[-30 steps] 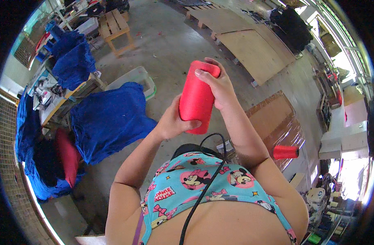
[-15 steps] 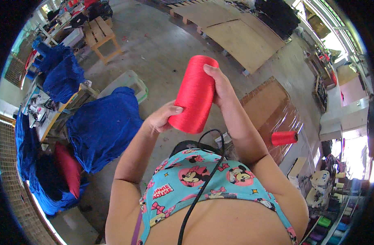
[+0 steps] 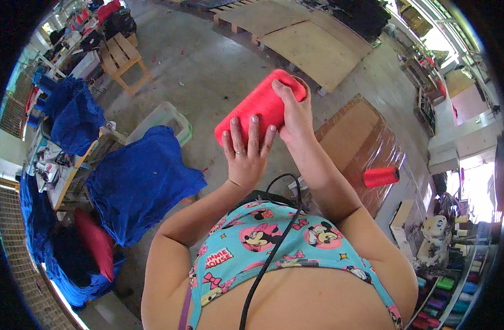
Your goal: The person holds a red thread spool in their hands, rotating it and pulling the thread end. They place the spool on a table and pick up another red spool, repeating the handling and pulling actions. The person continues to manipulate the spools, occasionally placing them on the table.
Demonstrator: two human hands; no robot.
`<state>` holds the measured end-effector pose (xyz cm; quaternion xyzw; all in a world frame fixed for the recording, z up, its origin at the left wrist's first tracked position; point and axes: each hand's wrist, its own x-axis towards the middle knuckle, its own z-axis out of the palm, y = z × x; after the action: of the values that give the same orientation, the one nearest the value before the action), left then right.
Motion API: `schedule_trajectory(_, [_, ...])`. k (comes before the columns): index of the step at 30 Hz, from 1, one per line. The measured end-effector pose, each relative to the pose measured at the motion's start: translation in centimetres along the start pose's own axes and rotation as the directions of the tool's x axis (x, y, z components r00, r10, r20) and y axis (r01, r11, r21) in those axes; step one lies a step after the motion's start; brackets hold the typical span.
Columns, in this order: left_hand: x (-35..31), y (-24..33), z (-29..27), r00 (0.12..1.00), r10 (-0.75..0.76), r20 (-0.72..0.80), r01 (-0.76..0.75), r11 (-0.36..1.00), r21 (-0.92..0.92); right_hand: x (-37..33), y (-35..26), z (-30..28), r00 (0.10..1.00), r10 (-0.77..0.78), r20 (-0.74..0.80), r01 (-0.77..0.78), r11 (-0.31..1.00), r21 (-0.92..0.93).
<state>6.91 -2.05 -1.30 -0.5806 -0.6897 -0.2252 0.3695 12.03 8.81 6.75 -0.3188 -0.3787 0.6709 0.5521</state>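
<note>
Red thread spool (image 3: 252,107), held aloft at centre, now leans farther left; the left hand (image 3: 247,165) has moved from its lower left side to its near side. Left fingers lie spread against it, apparently for steadying. Right hand (image 3: 297,115) clamps the far right end, probably bearing weight. Second red spool (image 3: 381,177) lies right, near wrapped brown board (image 3: 343,137); contact cannot be told.
</note>
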Motion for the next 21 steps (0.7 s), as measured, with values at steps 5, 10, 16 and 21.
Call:
schedule_trajectory(5, [-5.1, -1.7, 4.5, 0.833, 0.385, 0.398, -0.453, 0.887, 0.09, 0.9, -0.4, -0.1, 0.996, 0.082, 0.036, -0.087, 0.982, 0.167])
schedule_trajectory(10, [-10.8, -9.2, 9.6, 0.288, -0.15, 0.946, 0.492, 0.87, -0.012, 1.4, -1.4, 0.0, 0.944, 0.31, 0.114, -0.325, 0.932, 0.16])
schedule_trajectory(16, [-6.9, -13.2, 5.3, 0.448, -0.299, 0.843, 0.693, 0.712, -0.116, 2.8, -0.8, -1.1, 0.933, 0.329, 0.147, -0.355, 0.912, 0.205])
schedule_trajectory(21, [-3.3, -13.1, 2.3, 0.609, -0.311, 0.73, 0.786, 0.117, -0.607, 2.6, -1.2, -1.1, 0.875, 0.39, 0.286, -0.46, 0.854, 0.243])
